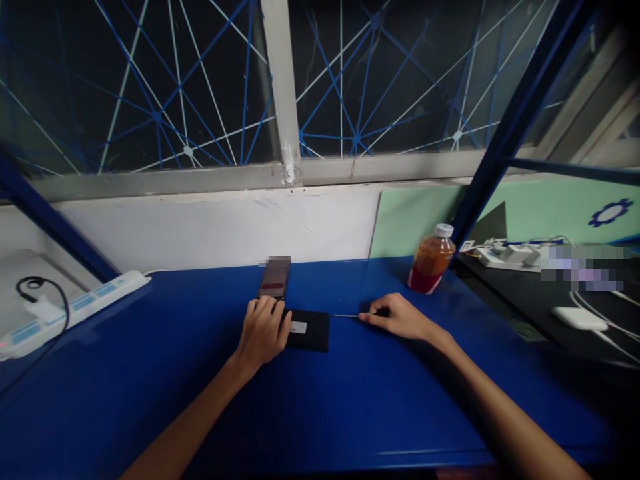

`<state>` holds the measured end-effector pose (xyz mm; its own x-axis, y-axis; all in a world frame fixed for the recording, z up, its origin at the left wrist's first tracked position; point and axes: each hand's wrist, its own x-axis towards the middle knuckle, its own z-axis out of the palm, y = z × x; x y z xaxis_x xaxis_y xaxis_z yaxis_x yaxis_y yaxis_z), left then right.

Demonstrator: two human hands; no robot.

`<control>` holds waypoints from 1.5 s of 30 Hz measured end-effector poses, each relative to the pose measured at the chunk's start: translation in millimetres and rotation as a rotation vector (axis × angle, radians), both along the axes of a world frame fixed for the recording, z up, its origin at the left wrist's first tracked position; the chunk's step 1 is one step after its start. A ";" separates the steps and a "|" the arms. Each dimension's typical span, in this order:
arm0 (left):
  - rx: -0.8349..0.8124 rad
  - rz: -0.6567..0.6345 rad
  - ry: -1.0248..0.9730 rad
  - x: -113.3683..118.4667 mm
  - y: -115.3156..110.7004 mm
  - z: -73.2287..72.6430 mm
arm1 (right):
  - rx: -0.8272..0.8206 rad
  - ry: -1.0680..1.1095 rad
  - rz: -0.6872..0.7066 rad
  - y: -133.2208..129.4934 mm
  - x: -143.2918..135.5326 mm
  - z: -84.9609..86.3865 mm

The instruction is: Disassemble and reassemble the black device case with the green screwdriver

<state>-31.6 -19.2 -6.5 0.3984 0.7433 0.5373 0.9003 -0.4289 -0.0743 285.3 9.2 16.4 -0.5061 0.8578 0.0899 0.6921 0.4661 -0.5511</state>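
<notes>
Left hand (263, 331) fingers flat, pinning black device (309, 330) on blue table (350, 400); right hand (400, 317) pinches thin metal tool (350, 315). Device looks rigid, light, likely slippery; hold by edges

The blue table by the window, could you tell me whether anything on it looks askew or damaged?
Nothing stands out: the bottle stands upright and capped, and the black device lies flat under the left hand.
</notes>
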 end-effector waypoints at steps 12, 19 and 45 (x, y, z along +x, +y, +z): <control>0.010 -0.001 -0.026 -0.3 0.5 -2.2 | -0.005 0.009 0.011 1.9 2.7 -3.1; -0.002 0.000 -0.011 -0.1 0.3 -1.5 | -0.007 0.011 0.005 1.2 1.9 -2.5; -0.288 -0.411 -0.008 47.2 8.4 18.6 | -0.087 0.070 0.046 6.8 4.3 -11.9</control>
<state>15.6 -10.8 12.1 0.6858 0.6448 0.3376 0.6530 -0.7499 0.1059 289.7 15.9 4.5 -0.5404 0.8397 0.0529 0.6296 0.4453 -0.6367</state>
